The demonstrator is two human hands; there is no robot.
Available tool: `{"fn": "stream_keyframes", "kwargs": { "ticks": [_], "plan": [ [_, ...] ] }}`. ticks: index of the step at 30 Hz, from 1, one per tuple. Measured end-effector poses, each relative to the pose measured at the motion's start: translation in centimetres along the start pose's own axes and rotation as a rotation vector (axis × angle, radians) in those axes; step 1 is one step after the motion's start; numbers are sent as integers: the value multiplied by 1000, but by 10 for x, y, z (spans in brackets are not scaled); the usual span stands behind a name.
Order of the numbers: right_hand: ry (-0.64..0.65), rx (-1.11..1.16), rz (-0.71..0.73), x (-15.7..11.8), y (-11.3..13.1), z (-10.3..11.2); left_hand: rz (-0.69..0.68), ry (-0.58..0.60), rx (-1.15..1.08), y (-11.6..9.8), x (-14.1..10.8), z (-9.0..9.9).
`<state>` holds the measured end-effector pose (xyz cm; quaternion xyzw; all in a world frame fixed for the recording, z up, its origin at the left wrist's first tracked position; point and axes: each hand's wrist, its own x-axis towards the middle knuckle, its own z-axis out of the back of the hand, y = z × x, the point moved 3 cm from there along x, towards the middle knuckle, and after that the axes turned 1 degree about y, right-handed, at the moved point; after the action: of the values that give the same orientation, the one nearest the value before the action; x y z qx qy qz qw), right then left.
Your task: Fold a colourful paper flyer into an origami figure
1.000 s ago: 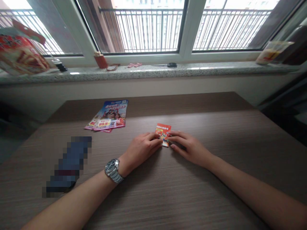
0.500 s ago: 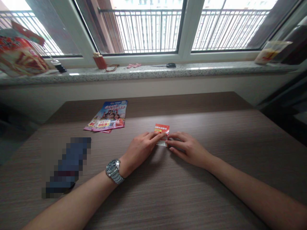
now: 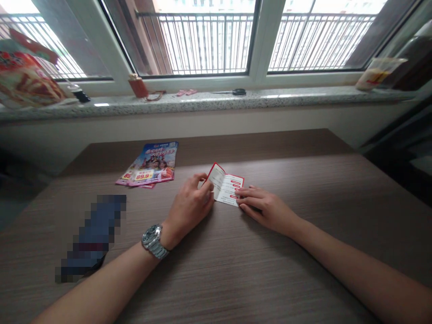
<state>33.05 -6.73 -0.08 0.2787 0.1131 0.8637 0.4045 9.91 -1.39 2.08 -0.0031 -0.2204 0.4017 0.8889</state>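
Observation:
A small folded leaflet [image 3: 229,189] lies partly opened on the brown table, its white inside with red labels facing up. Its left flap stands raised at an angle, pinched at the edge by the fingers of my left hand [image 3: 192,198], which has a metal watch [image 3: 155,240] on its wrist. On the leaflet's right edge rest the fingertips of my right hand [image 3: 265,203]. Those fingers are stretched out and lie flat, pressing the page against the table.
Several colourful flyers [image 3: 153,164] lie overlapped at the back left of the table [image 3: 270,279]. A blurred-out dark blue object [image 3: 94,238] is left of my forearm. On the sill are scissors [image 3: 232,92], a red-brown small case [image 3: 137,85], a plastic cup [image 3: 378,74] and a food bag [image 3: 27,76].
The leaflet was folded with its red cover up; now its cover flap is lifted leftward, showing the white inside. My left hand has moved left with the flap; my right hand stays near its place.

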Motion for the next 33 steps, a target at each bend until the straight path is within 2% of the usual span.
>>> {"fn": "stream_keyframes", "kwargs": {
  "ticks": [3, 5, 10, 21, 27, 33],
  "plan": [
    [5, -5, 6, 0, 0, 0, -15, -6, 46, 2, 1, -1],
    [9, -6, 6, 0, 1, 1, -77, 16, 15, 2, 1, -4],
    [1, -8, 3, 1, 1, 1, -230, 145, -117, 1, -2, -13],
    [-14, -64, 80, 1, -5, 7, -181, 145, -148, 0, -4, -11],
    [-28, -111, 90, 3, -8, 9, -230, 127, -145, -2, -3, -11],
    [-28, 12, 26, -1, -12, 16, -307, 197, -149, -14, -5, -9]
  ]
}}
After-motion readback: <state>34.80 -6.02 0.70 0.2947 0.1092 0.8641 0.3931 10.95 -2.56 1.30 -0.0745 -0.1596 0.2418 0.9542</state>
